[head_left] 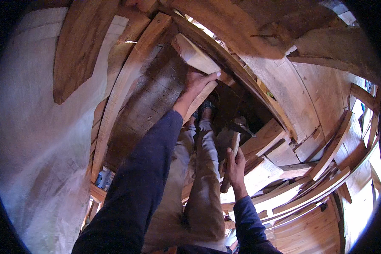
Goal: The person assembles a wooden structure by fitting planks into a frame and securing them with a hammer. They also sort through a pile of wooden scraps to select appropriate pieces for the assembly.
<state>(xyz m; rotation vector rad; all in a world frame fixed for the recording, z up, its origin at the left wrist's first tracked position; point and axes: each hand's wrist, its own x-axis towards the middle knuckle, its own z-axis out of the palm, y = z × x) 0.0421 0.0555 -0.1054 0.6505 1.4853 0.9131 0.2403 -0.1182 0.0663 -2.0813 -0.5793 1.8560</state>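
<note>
A slack left hand (197, 84) could have dropped the pale block (194, 56) onto the feet (207, 108).
Head view: it gripped the block's edge at twelve o'clock; the right hand (236, 167) curled around a hammer-like tool (235, 142) at four. Dark planks (146, 95) lay at ten, a pale surface (38, 169) at nine.
</note>
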